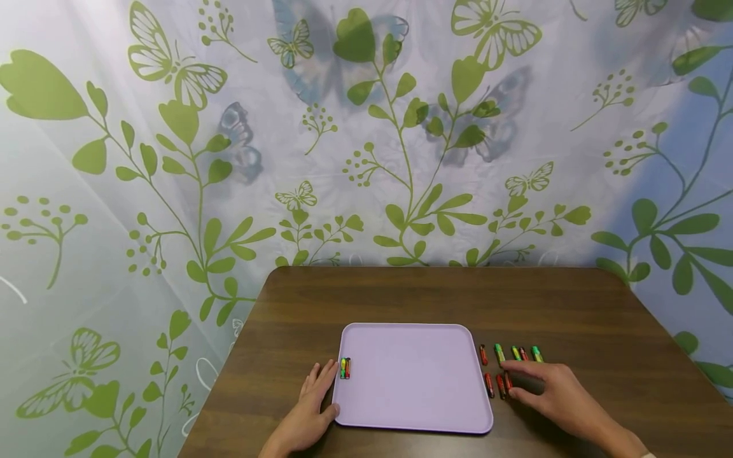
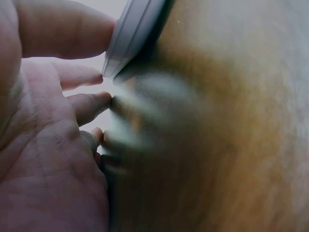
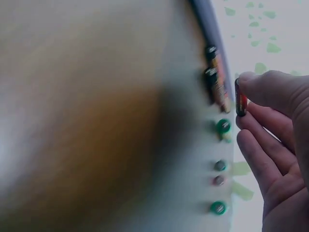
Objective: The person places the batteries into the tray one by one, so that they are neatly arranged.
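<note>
My right hand (image 1: pixel 558 391) pinches a red-and-black battery (image 3: pixel 241 98) between thumb and fingers, just right of the tray. In the head view that battery (image 1: pixel 508 380) shows beside two more red batteries. My left hand (image 1: pixel 309 407) lies at the left edge of the lilac tray (image 1: pixel 412 381), its thumb touching the rim and its other fingers stretched forward. Inside the tray, against the left side, a green-and-yellow battery (image 1: pixel 343 367) and a red battery (image 1: pixel 348 368) lie side by side. The left wrist view shows the thumb against the tray's rim (image 2: pixel 130 36).
Right of the tray, a back row holds a red battery (image 1: pixel 483 354), a green battery (image 1: pixel 500 353) and several others. Two red batteries, one (image 1: pixel 489 385) close to the tray's rim, lie nearer. A patterned curtain (image 1: pixel 401 159) hangs behind the brown wooden table (image 1: pixel 435 292).
</note>
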A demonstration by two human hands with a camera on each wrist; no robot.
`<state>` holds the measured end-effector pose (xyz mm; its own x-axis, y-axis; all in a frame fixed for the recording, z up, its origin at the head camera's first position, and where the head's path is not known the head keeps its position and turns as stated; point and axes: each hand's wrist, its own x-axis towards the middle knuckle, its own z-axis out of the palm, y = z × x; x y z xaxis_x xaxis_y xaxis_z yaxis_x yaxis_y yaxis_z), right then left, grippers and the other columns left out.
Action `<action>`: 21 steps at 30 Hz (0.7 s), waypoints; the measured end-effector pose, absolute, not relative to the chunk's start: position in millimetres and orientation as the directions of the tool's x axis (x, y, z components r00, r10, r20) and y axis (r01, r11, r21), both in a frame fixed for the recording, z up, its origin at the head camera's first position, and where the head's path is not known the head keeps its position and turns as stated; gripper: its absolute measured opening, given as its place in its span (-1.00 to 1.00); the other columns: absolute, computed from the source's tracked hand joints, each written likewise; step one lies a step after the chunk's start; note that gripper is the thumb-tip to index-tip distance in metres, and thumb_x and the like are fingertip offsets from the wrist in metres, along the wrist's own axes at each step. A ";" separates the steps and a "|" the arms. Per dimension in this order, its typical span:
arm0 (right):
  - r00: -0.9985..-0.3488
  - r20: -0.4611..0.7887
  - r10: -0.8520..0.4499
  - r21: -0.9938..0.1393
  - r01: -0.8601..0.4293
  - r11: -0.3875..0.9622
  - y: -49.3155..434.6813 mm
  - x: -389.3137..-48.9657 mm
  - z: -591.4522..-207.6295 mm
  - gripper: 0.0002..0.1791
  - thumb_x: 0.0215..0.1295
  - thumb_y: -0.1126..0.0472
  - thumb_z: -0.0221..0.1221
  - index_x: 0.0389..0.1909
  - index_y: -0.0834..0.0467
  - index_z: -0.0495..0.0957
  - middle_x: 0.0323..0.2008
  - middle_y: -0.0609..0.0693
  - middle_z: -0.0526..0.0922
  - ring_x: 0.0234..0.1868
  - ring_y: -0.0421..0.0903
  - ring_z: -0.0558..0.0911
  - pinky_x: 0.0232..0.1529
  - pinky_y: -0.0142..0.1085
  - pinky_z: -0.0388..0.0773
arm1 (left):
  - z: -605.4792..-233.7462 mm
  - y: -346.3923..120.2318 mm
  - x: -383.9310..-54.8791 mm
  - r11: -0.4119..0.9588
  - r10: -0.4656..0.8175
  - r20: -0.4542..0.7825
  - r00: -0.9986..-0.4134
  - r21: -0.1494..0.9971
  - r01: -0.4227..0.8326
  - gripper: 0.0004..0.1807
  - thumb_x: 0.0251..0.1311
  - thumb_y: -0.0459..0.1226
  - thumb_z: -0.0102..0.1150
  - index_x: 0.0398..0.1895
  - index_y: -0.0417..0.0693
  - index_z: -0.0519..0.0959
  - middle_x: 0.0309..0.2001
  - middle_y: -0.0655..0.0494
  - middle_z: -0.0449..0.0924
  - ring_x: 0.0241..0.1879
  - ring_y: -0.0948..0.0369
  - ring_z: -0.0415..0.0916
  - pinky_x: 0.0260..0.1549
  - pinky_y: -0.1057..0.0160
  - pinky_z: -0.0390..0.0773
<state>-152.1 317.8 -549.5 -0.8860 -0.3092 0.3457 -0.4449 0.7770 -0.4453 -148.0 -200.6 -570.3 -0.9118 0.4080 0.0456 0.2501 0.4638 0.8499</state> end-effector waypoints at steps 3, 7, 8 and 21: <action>-0.868 0.378 -0.322 -0.443 -0.475 0.760 310.8 -158.0 -543.1 -0.49 0.08 0.10 0.68 0.11 -0.04 0.83 -0.04 -0.17 0.89 -0.05 -0.36 0.80 -0.14 -0.46 0.71 | -581.8 -204.2 -150.6 0.434 0.418 0.116 -0.901 0.846 0.310 -0.14 0.42 -0.39 0.22 0.75 -0.23 0.14 0.71 -0.47 0.00 0.70 -0.50 -0.44 0.68 0.00 -0.72; -0.829 0.424 -0.364 -0.419 -0.536 0.733 298.2 -165.6 -537.9 -0.46 0.07 0.15 0.67 0.13 -0.05 0.83 -0.03 -0.20 0.89 -0.07 -0.30 0.83 -0.14 -0.32 0.72 | -587.7 -206.7 -153.5 0.421 0.436 0.148 -0.888 0.838 0.347 -0.15 0.47 -0.35 0.18 0.77 -0.20 0.10 0.72 -0.47 -0.02 0.70 -0.50 -0.46 0.65 0.09 -0.77; -0.820 0.432 -0.375 -0.422 -0.552 0.719 294.5 -167.3 -537.4 -0.47 0.08 0.17 0.67 0.14 -0.05 0.82 -0.03 -0.20 0.89 -0.08 -0.28 0.83 -0.14 -0.30 0.72 | -586.2 -206.7 -153.4 0.420 0.439 0.141 -0.887 0.841 0.341 -0.15 0.48 -0.35 0.18 0.77 -0.21 0.09 0.72 -0.47 -0.03 0.70 -0.49 -0.48 0.66 -0.07 -0.76; -0.777 0.418 -0.472 -0.518 -0.630 0.578 238.7 -193.7 -529.1 -0.52 0.20 0.28 0.58 0.17 0.08 0.80 0.04 -0.03 0.89 -0.03 -0.02 0.88 -0.11 -0.15 0.84 | -562.5 -198.2 -146.0 0.510 0.401 0.005 -0.916 0.829 0.228 -0.14 0.38 -0.46 0.22 0.72 -0.34 0.14 0.73 -0.43 -0.01 0.72 -0.49 -0.44 0.57 -0.56 -0.46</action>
